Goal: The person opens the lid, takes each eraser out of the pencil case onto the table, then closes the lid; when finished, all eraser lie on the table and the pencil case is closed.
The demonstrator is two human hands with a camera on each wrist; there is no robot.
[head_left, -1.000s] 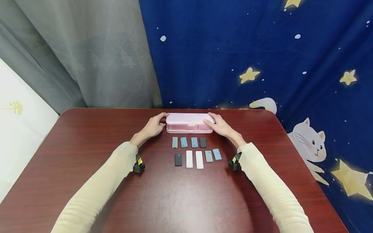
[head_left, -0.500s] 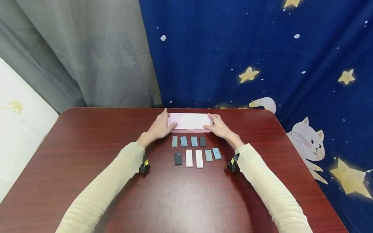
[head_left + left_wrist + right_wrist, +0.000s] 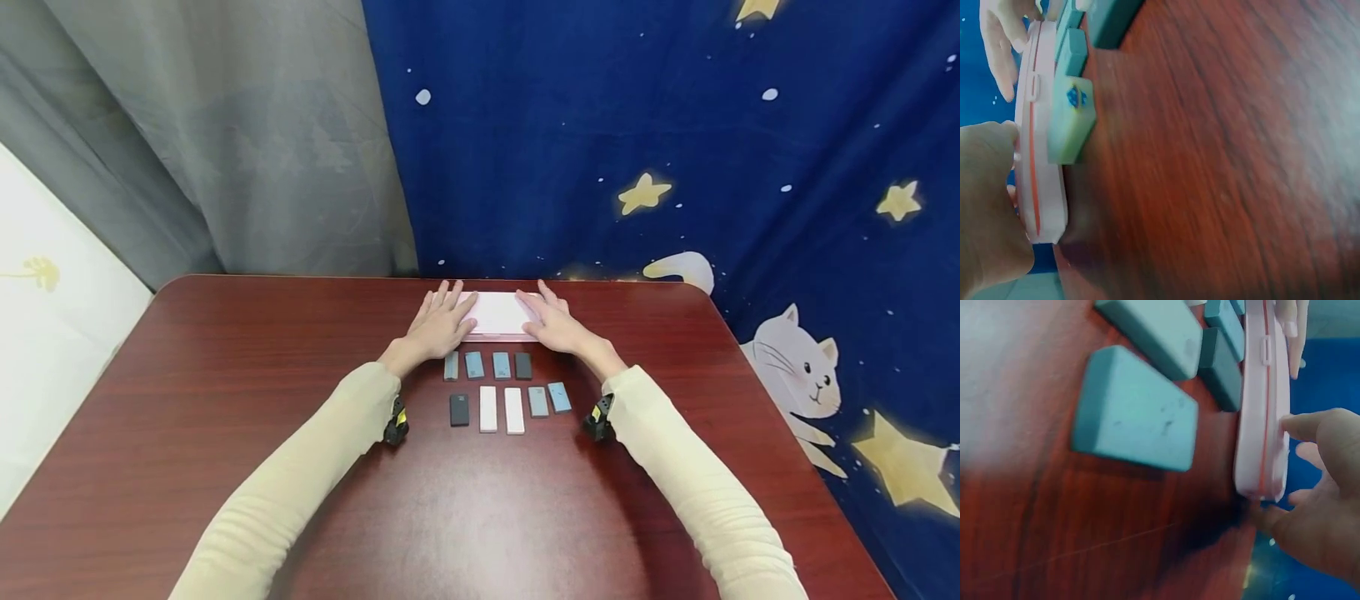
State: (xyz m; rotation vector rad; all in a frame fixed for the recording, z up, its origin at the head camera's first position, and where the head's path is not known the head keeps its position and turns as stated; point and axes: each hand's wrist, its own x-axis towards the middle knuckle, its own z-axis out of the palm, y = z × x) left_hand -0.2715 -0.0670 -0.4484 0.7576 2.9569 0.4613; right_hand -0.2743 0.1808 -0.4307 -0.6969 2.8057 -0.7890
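Observation:
A pink pencil case (image 3: 497,313) lies at the far edge of the table with its lid down. My left hand (image 3: 437,328) rests on the lid's left part with its fingers extended. On the right part lies my right hand (image 3: 558,325), its fingers also straight. In the right wrist view, the pencil case (image 3: 1264,425) shows a thin reddish seam and a front clasp. Nearest my left wrist, a pale eraser-like block (image 3: 1072,122) with blue marks stands close to the case. A light blue block (image 3: 1138,412) is large in the right wrist view.
Two rows of small flat blocks lie in front of the case: blue ones (image 3: 502,366), dark ones (image 3: 459,410) and white ones (image 3: 487,409). The brown table (image 3: 480,500) ends at curtains (image 3: 525,167) behind the case.
The case's lid, partly raised a second ago, has come down. My left hand has moved from beside the case onto the lid; my right hand has slid slightly inward and straightened its fingers.

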